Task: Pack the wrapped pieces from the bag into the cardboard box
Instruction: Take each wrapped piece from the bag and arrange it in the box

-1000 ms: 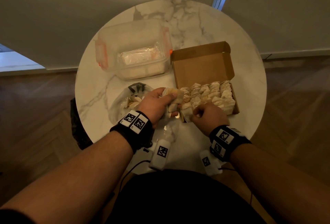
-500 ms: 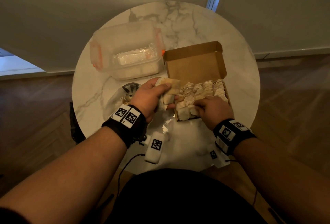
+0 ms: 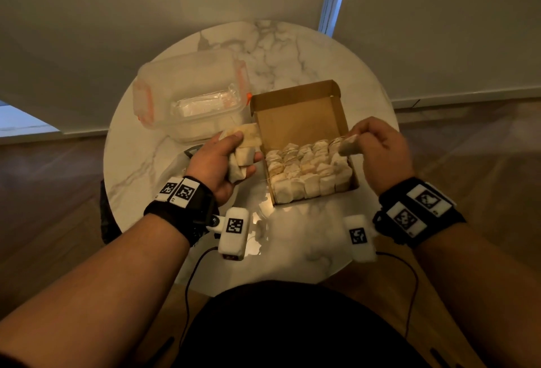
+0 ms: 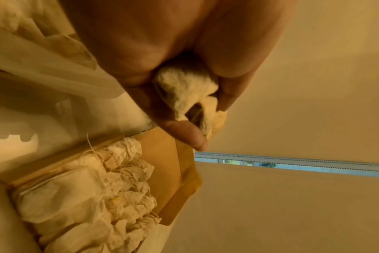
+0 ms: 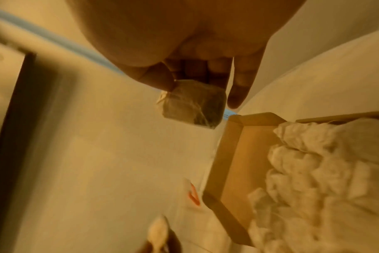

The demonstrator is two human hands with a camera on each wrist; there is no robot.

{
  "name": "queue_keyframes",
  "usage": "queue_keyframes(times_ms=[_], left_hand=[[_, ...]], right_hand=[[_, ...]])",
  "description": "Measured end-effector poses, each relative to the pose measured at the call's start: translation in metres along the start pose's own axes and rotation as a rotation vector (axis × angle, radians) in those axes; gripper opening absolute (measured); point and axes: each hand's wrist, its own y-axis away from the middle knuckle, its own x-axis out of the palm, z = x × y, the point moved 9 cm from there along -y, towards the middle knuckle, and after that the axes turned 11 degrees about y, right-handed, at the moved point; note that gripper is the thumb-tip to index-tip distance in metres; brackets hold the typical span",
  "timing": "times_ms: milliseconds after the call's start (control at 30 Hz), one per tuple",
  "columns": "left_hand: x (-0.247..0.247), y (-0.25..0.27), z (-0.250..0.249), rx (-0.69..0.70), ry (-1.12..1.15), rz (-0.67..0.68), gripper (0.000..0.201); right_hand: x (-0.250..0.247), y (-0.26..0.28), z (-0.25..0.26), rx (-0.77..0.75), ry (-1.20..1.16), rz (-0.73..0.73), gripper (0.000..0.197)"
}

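1. The right hand (image 3: 380, 150) pinches one wrapped piece (image 3: 348, 145) by its top, above the far right corner of the cardboard box (image 3: 295, 112); lower it upright behind the last row.
2. The left hand (image 3: 219, 162) grips a bunch of spare pieces (image 3: 243, 148) just left of the box; keep them clear.
3. Mind the loose strings, which may snag.
4. The bag (image 3: 193, 152) appears to lie under the left hand, mostly hidden.

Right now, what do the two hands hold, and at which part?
The left hand grips several wrapped pieces in its palm. The right hand pinches one wrapped piece by its upper edge.
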Motion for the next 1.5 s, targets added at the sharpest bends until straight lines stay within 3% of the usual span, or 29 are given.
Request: queue_keyframes(times_ms=[100, 233, 400, 600, 833, 967, 1100, 1233, 1400, 1500], left_hand=[[0.000, 0.000, 0.002, -0.014, 0.033, -0.043, 0.017], [0.010, 0.004, 0.003, 0.030, -0.061, -0.021, 0.011], [0.058, 0.020, 0.007, 0.135, -0.250, 0.170, 0.025], [0.111, 0.037, 0.016, 0.161, -0.462, 0.326, 0.018], [0.101, 0.031, 0.014, 0.226, -0.718, 0.216, 0.010], [0.114, 0.039, 0.027, 0.192, -0.715, 0.327, 0.034], [0.122, 0.040, 0.032, 0.251, -0.745, 0.329, 0.018], [0.103, 0.026, 0.026, 0.220, -0.583, 0.195, 0.013], [0.079, 0.004, 0.026, 0.169, -0.342, 0.085, 0.011], [0.074, 0.001, 0.030, 0.177, -0.421, 0.070, 0.017]], right_hand=[[-0.013, -0.002, 0.010, 0.042, -0.291, 0.030, 0.021], [-0.020, 0.001, 0.013, 0.095, -0.386, 0.090, 0.023], [-0.027, 0.009, 0.029, -0.057, -0.389, 0.109, 0.021], [-0.005, 0.008, 0.025, 0.017, -0.487, 0.229, 0.020], [0.006, 0.023, 0.021, -0.001, -0.274, 0.247, 0.013], [0.015, 0.030, 0.013, -0.001, -0.223, 0.260, 0.013], [0.015, 0.033, 0.006, 0.011, -0.212, 0.280, 0.008], [0.014, 0.033, -0.015, 0.025, -0.156, 0.394, 0.037], [0.016, 0.039, -0.035, -0.007, -0.029, 0.505, 0.016], [0.009, 0.040, -0.042, 0.039, -0.100, 0.512, 0.019]])
